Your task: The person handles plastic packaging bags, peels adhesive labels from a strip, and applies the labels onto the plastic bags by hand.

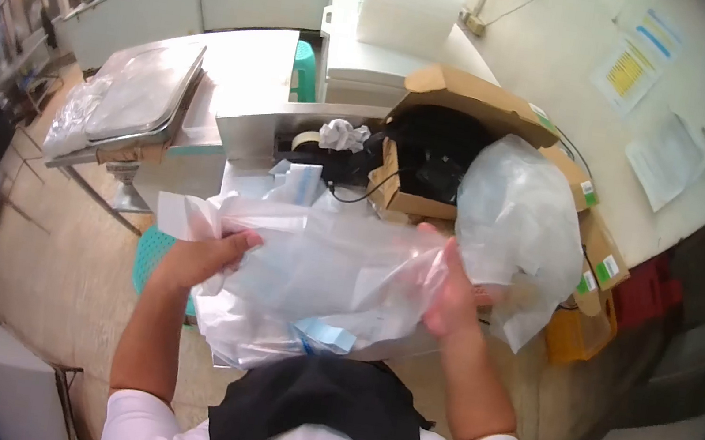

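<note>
A thin, translucent white plastic bag is stretched between my two hands in front of my chest. At its left edge my left hand is closed on the plastic, thumb on top. The right edge is in my right hand, whose thumb points up; part of its fingers is behind the plastic. Under the bag lies more crumpled plastic, with a light blue piece showing near my apron. What lies beneath the plastic is mostly hidden.
An open cardboard box with black contents stands ahead, a large clear plastic bag beside it. Crumpled white paper lies near a tape roll. Metal trays rest on the left table. A green stool stands below.
</note>
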A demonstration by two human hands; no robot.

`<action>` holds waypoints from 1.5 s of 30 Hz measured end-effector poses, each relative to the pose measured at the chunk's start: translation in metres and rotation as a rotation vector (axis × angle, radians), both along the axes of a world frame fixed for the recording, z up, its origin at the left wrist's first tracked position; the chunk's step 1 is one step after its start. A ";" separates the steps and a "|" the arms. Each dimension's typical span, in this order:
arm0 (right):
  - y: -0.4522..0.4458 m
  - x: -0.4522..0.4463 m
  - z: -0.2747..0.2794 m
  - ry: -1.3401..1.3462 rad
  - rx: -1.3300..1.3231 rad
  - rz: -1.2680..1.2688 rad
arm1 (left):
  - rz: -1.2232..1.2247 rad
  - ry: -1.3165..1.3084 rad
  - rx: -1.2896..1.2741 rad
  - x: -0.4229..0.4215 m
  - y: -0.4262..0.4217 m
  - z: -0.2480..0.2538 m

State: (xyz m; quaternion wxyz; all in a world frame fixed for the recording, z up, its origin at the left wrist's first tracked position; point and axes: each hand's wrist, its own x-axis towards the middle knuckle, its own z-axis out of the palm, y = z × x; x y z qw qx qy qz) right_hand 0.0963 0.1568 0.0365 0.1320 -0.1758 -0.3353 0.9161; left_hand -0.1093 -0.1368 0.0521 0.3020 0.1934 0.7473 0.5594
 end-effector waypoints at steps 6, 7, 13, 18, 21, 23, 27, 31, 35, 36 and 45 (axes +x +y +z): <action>-0.066 0.017 -0.028 0.168 0.547 0.483 | -0.452 -0.059 0.119 0.074 0.051 -0.030; -0.070 0.020 -0.025 0.229 0.644 0.494 | -0.554 0.197 0.144 0.088 0.065 -0.038; -0.021 0.069 0.012 -0.225 0.958 0.461 | -0.600 0.100 0.029 0.086 0.087 0.017; 0.024 0.129 0.041 -0.197 0.728 0.112 | -0.481 0.446 0.374 0.083 0.123 0.043; 0.034 0.129 0.047 -0.132 0.447 -0.203 | -0.240 0.777 0.467 0.092 0.176 0.049; 0.051 0.126 0.041 -0.165 0.396 -0.216 | -0.221 0.926 0.507 0.084 0.201 0.036; 0.065 0.098 0.042 -0.226 0.375 -0.347 | -0.338 0.770 0.588 0.084 0.219 0.032; 0.072 0.048 0.062 0.064 0.594 -0.953 | -0.466 0.871 0.649 0.100 0.213 0.051; 0.148 0.010 0.006 -0.037 1.331 -0.929 | -0.593 0.827 0.760 0.102 0.214 0.063; 0.164 -0.002 0.009 -0.117 1.424 -0.877 | -0.641 0.842 0.797 0.101 0.214 0.069; 0.225 -0.021 0.053 -0.698 1.895 -0.417 | -0.801 0.758 0.618 0.094 0.216 0.043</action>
